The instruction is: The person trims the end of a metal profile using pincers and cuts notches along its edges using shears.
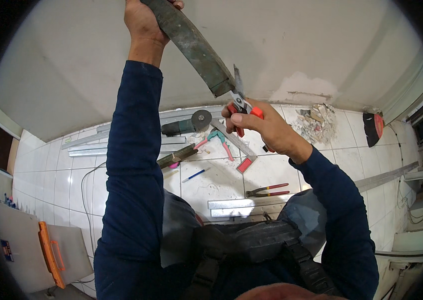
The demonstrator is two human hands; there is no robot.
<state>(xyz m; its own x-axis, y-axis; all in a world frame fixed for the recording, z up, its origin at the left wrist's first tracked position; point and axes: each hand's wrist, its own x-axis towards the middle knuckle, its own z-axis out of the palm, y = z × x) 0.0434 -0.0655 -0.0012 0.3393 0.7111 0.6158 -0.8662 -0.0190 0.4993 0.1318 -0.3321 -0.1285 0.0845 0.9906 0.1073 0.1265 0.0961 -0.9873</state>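
My left hand (144, 22), at the top, is closed around a long dark grey-green strip (191, 47). This strip slants down to the right in front of the wall, and its lower end is worn and squared off. In my right hand (271, 130) is a pair of tin snips (240, 101) with red handles. Its blades are parted at the strip's lower corner; one blade shows beyond the edge, the other is partly hidden. Whether the blades bite into the strip I cannot tell.
On the tiles lie an angle grinder (186, 124), teal-and-pink pliers (216, 137), a try square (239, 145), a blue pen (196, 174), red-handled pincers (266, 191) and metal profiles (251, 203). Rubble (319, 125) is heaped by the wall. A grey case (26, 250) stands left.
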